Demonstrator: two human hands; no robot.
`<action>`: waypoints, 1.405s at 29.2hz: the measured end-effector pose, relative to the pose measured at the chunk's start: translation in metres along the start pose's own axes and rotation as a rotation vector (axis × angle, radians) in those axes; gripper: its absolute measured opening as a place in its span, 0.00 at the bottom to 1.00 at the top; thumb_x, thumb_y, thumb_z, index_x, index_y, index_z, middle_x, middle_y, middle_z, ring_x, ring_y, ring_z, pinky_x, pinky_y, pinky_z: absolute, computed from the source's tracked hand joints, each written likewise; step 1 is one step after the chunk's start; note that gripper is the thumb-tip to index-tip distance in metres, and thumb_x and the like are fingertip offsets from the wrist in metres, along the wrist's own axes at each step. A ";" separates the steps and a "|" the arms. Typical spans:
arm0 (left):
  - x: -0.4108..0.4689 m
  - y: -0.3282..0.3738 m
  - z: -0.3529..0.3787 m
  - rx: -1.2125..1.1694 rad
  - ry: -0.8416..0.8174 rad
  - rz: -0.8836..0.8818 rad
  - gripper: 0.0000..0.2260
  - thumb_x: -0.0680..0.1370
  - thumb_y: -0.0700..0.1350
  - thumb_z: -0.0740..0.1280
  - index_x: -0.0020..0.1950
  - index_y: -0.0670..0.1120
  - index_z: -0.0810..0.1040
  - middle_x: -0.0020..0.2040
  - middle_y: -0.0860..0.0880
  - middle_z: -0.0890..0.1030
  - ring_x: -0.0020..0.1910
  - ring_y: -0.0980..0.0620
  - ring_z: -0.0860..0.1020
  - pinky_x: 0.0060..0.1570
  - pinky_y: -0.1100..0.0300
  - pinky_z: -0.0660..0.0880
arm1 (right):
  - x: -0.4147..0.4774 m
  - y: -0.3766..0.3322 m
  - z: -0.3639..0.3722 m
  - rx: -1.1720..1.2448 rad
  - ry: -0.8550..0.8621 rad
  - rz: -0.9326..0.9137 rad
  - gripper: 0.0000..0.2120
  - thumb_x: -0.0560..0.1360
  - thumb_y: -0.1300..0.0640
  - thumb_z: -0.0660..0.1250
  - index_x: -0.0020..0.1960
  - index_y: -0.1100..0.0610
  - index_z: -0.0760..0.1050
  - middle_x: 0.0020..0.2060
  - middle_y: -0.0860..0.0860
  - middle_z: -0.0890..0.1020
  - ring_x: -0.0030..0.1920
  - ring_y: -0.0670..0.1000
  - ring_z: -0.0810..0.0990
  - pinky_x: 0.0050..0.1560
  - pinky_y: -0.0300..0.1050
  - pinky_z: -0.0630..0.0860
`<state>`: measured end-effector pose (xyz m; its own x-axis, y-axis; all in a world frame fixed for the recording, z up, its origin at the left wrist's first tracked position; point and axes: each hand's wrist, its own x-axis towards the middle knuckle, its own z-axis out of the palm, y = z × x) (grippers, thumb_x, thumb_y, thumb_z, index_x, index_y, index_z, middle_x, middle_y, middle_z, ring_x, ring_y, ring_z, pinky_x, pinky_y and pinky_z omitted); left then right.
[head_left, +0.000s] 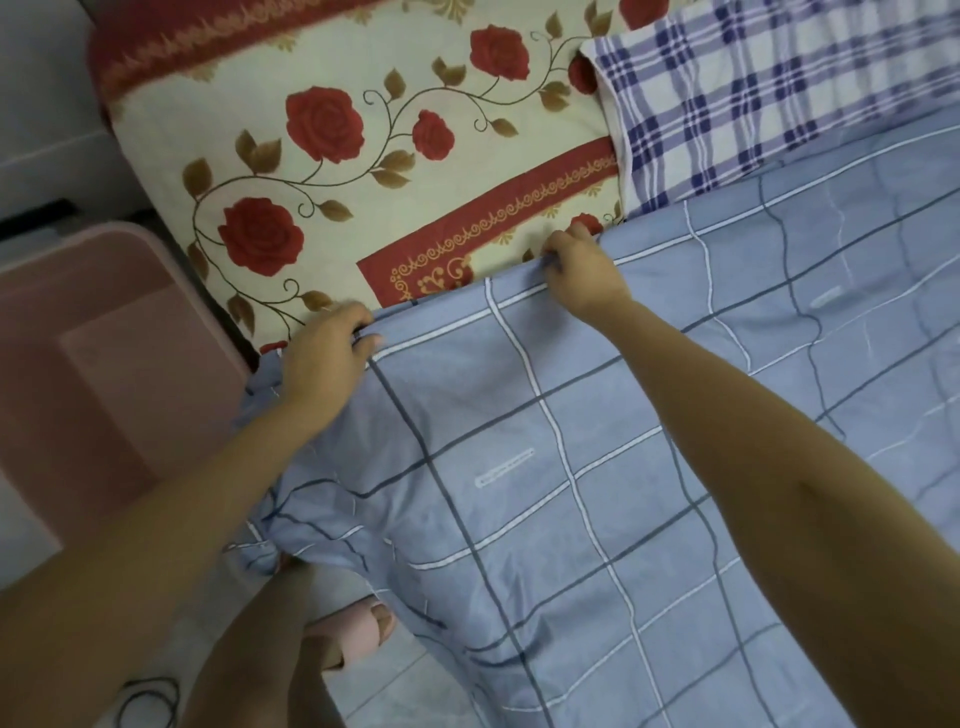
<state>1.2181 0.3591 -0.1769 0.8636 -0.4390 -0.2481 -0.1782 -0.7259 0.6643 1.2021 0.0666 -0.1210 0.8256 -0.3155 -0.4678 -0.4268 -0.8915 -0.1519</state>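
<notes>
Gripping the far hem of the blue checked quilt (571, 467) with left hand (324, 358) and right hand (582, 270), fingers curled tight on the cloth — just at the rose pillow (363, 156). Probably skews if pulled unevenly; may slide off the left bed side — with much cloth hanging there.

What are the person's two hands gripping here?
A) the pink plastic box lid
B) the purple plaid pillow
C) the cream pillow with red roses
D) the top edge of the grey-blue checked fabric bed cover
D: the left hand and the right hand both curl their fingers over the edge of the grey-blue checked fabric bed cover, beside the cream pillow with red roses.
</notes>
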 end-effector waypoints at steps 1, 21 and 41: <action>-0.001 -0.004 0.001 0.064 0.017 0.030 0.07 0.74 0.42 0.71 0.48 0.39 0.78 0.48 0.41 0.75 0.46 0.40 0.74 0.41 0.48 0.73 | 0.003 -0.002 0.002 -0.001 -0.032 -0.004 0.13 0.77 0.65 0.55 0.60 0.64 0.72 0.60 0.61 0.69 0.55 0.62 0.73 0.55 0.52 0.72; 0.017 -0.026 -0.036 0.018 -0.454 0.175 0.26 0.69 0.60 0.71 0.27 0.50 0.58 0.25 0.51 0.60 0.26 0.54 0.62 0.30 0.57 0.56 | 0.007 -0.061 0.028 -0.030 -0.287 0.037 0.20 0.76 0.44 0.64 0.65 0.51 0.70 0.66 0.56 0.65 0.68 0.62 0.60 0.66 0.58 0.64; -0.020 -0.079 -0.061 -0.416 -0.160 -0.170 0.17 0.77 0.34 0.64 0.32 0.48 0.63 0.33 0.50 0.62 0.33 0.57 0.64 0.36 0.64 0.59 | -0.010 -0.116 0.055 -0.101 -0.193 -0.248 0.16 0.75 0.49 0.68 0.58 0.57 0.77 0.60 0.57 0.68 0.60 0.61 0.67 0.63 0.51 0.65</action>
<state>1.2438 0.4579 -0.1812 0.7748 -0.4320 -0.4617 0.1920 -0.5350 0.8227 1.2230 0.1916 -0.1463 0.8103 -0.0261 -0.5855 -0.1752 -0.9641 -0.1995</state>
